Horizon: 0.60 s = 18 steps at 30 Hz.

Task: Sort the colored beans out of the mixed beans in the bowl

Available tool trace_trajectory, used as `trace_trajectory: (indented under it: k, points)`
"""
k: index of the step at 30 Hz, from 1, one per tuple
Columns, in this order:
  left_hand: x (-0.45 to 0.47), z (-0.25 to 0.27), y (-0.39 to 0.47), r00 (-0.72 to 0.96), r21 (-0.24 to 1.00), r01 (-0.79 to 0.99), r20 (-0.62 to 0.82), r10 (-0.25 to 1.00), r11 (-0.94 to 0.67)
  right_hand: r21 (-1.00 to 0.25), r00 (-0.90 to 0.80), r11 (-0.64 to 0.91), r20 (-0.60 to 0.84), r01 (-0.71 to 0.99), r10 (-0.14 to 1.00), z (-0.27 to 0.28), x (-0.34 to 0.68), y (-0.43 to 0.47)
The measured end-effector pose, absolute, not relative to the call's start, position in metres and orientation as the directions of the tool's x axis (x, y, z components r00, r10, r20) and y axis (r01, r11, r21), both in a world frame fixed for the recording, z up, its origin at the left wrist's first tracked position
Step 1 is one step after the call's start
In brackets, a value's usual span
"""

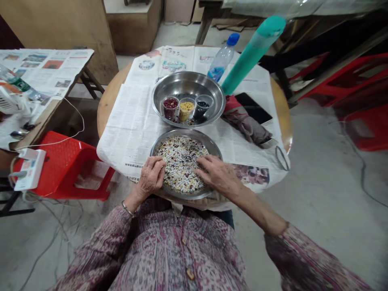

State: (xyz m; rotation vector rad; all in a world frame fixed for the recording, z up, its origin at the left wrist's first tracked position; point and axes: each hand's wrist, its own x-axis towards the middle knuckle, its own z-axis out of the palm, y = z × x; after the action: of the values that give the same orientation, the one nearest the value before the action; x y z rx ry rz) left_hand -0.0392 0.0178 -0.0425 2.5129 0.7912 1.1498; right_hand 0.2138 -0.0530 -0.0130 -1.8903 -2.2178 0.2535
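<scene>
A shallow steel basin stands at the table's near edge. It holds white grains mixed with red, yellow and black beans. My left hand is at the basin's left side, its fingers curled together over the rim; whatever they may hold is hidden. My right hand reaches in from the right, thumb and forefinger apart, fingertips down at the grains. Just behind, a larger steel bowl contains three clear cups: one of red beans, one of yellow beans and one of black beans.
Newspaper covers the round table. Right of the large bowl are a blue-capped bottle, a teal cylinder, a folded umbrella and a dark flat device. A red stool carries a power strip at left.
</scene>
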Motion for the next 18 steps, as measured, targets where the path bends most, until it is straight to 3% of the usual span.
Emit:
trace_trajectory:
  k: [4,7,11,14,18]
  points:
    - [-0.04,-0.043,0.018,0.536,0.45,0.371,0.61,0.583,-0.812,-0.446,-0.304,0.297,0.057,0.845,0.951,-0.016,0.181,-0.064]
    - [-0.04,-0.043,0.018,0.538,0.466,0.376,0.594,0.598,-0.801,-0.457,-0.388,0.359,0.033,0.814,0.921,-0.018,0.165,-0.052]
    - [-0.04,-0.043,0.018,0.54,0.466,0.381,0.589,0.602,-0.798,-0.297,-0.243,0.226,-0.023,0.928,0.97,-0.016,0.177,-0.025]
    - [-0.039,-0.042,0.018,0.535,0.448,0.389,0.601,0.594,-0.805,-0.148,-0.082,0.084,0.017,0.985,0.996,-0.012,0.198,-0.016]
    - [-0.038,-0.04,0.018,0.53,0.446,0.376,0.616,0.584,-0.812,-0.107,-0.029,0.034,0.046,0.994,0.999,-0.012,0.211,-0.032]
